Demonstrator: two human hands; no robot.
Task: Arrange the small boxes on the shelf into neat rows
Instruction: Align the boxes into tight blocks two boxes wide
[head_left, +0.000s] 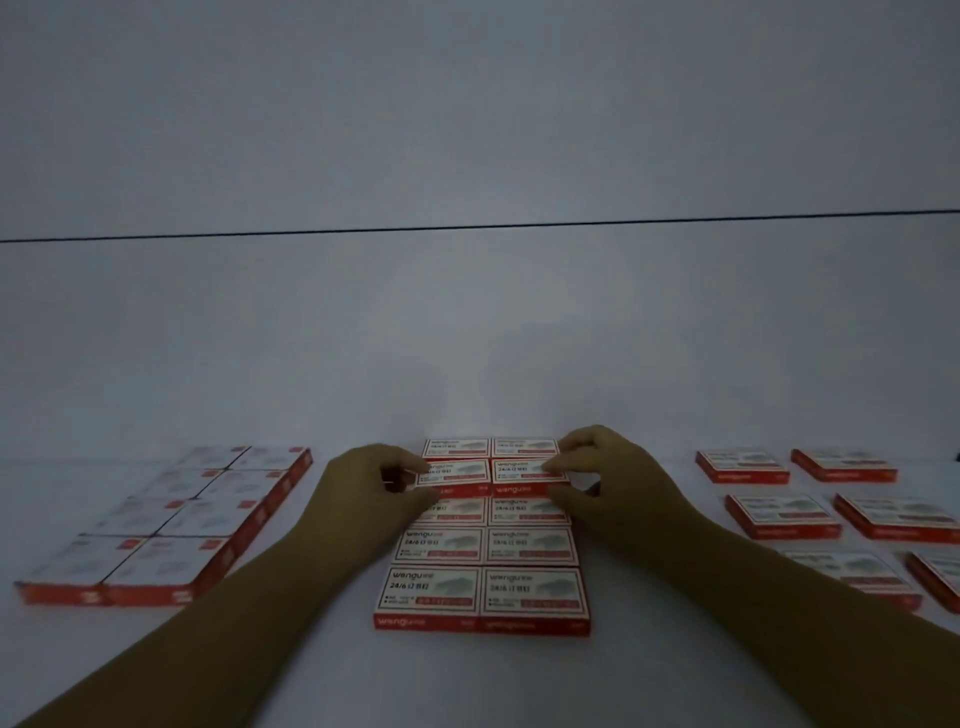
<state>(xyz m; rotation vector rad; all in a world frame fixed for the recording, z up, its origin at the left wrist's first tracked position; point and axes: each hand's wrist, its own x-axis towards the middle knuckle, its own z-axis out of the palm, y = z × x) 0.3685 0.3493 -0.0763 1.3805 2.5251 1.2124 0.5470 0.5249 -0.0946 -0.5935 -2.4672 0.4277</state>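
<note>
Small red-and-white staple boxes lie flat on a white shelf (467, 338). A middle block (483, 551), two boxes wide, runs away from me. In its second row from the back, a pair of boxes sits raised above the rows around it. My left hand (363, 493) pinches the left box of that pair (454, 475) at its left end. My right hand (602, 483) pinches the right box of the pair (524, 474) at its right end. Both hands' fingers are curled round the box edges.
A tight two-wide block of the same boxes (171, 525) lies at the left. At the right, several boxes (784, 514) lie apart with gaps between them. The shelf's back wall (467, 130) rises behind a dark seam line.
</note>
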